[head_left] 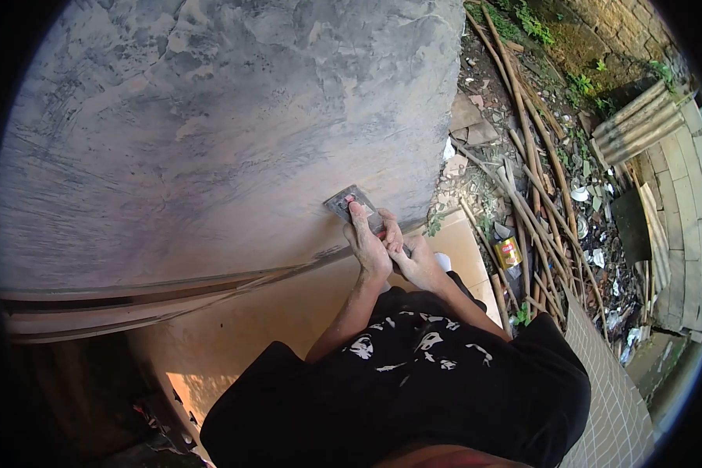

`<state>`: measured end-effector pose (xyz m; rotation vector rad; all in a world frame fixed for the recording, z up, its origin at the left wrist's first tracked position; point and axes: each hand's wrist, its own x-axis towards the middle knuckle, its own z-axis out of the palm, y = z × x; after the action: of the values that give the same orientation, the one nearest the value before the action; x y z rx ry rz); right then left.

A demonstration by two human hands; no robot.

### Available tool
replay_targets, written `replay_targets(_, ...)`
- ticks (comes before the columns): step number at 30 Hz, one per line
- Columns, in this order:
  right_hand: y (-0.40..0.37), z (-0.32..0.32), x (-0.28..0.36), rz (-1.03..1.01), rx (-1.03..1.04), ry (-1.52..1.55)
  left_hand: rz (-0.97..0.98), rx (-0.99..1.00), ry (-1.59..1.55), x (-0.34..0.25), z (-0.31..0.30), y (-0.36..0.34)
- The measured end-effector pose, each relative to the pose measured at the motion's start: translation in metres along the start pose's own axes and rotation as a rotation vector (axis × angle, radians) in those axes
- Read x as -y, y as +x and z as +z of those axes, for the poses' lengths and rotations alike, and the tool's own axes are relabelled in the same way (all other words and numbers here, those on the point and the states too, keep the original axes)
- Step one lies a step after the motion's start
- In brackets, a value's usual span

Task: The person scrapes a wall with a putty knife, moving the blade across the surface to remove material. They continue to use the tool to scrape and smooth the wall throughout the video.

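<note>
A putty knife (339,204) with a wide, grey, smeared blade lies against the plastered wall (234,140), near its lower right part. My left hand (368,248) is closed on it, with a finger or thumb stretched onto the blade. My right hand (418,264) is closed round the handle end, close beside the left. A little red of the handle shows between the fingers; the rest is hidden. Pale dust coats both hands. The wall is grey with darker, rough patches higher up and a paler band near the putty knife.
Below the wall runs a tan tiled floor (468,249). To the right lie long wooden poles (526,117), rubble, litter and a yellow-red packet (508,254). Corrugated sheets (632,125) lean further right by a block wall (682,218). A ledge (132,304) edges the wall at lower left.
</note>
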<state>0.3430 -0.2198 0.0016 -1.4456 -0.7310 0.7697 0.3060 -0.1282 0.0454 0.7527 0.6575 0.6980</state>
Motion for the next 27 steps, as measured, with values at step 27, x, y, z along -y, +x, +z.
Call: replay_targets(27, 0.0, 0.008, 0.007, 0.095, 0.047, 0.091, -0.02, -0.032, 0.052, -0.014, 0.004, -0.003)
